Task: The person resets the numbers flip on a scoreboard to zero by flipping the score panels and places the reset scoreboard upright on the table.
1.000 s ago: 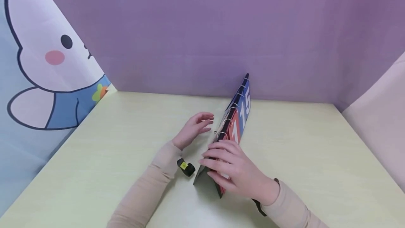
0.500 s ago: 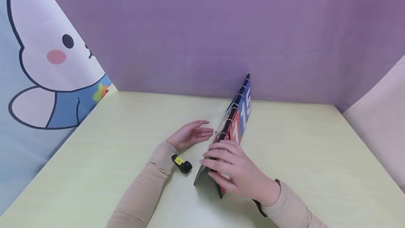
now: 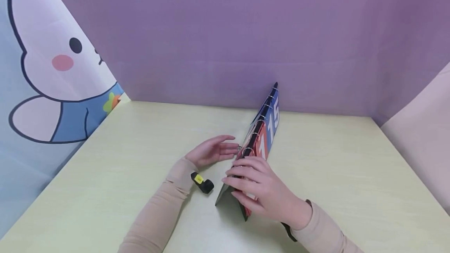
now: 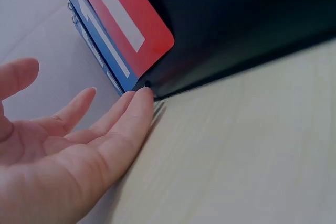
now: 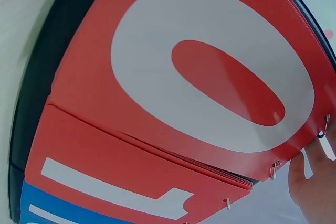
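Observation:
A flip scoreboard (image 3: 261,130) stands tent-like on the table, its black panels spread apart at the bottom. Along its top edge, metal rings carry red and blue number cards. My right hand (image 3: 261,184) grips the near end, fingers curled over that edge. The right wrist view shows a red card with a white 0 (image 5: 149,11) beside a red card with a 1 (image 5: 115,190). On the other side, my left hand (image 3: 211,152) has its fingers stretched toward the back panel (image 4: 226,24). Its fingertips are right at a small black knob (image 4: 147,84) low on that panel.
The pale table (image 3: 344,175) extends on both sides of the scoreboard. A purple backdrop (image 3: 197,42) rises behind it, and a cloth with a cartoon figure (image 3: 45,73) hangs at the left. A black wrist device (image 3: 203,183) with a yellow label sits at my left cuff.
My left hand has lowered toward me from its raised, bent-finger pose, then shifted slightly right, bringing its straightened fingers to the back panel. My right hand and the scoreboard have hardly moved.

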### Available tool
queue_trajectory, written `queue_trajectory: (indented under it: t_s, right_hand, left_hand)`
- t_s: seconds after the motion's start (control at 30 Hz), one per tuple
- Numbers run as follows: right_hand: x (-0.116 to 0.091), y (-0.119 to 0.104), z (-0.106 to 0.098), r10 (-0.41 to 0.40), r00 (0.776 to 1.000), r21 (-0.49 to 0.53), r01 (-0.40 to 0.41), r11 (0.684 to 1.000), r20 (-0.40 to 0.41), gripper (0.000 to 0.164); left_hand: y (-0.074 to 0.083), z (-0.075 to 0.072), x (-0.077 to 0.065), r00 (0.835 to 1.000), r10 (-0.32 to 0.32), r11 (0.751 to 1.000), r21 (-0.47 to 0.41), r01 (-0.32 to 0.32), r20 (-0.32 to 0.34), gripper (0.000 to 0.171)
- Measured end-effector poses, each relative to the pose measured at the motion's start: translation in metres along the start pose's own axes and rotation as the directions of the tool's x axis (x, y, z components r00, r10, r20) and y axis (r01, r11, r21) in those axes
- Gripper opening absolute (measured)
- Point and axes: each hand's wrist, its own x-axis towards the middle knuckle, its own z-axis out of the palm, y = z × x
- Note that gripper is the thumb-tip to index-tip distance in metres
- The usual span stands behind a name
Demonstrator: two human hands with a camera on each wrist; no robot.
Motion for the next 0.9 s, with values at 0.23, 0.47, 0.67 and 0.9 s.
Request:
queue_trajectory:
  t_s: [0.23,0.47,0.67,0.9]
  right_hand:
    - [0.0003,-0.0005,0.0012,0.001,1.0,0.007,-0.001,1.0,-0.005,0.024]
    - [-0.0002,-0.0009,0.0014,0.004,1.0,0.007,-0.004,1.0,-0.006,0.025]
    - [-0.0006,-0.0006,0.0013,0.002,1.0,0.005,-0.002,1.0,-0.01,0.025]
    - [-0.0011,-0.0004,0.0014,0.01,1.0,0.009,-0.01,1.0,-0.012,0.025]
  left_hand:
    - [0.0018,0.0024,-0.0013,0.999,-0.019,1.0,0.011,0.018,0.043,0.052]
    - [0.0041,0.0035,-0.0004,0.996,-0.075,0.993,-0.086,0.078,0.039,0.051]
    - [0.0051,0.0027,-0.0002,0.994,-0.1,0.978,-0.184,0.093,-0.031,0.045]
    - [0.0033,-0.0027,0.0018,0.985,-0.077,0.975,-0.219,0.043,-0.153,0.041]
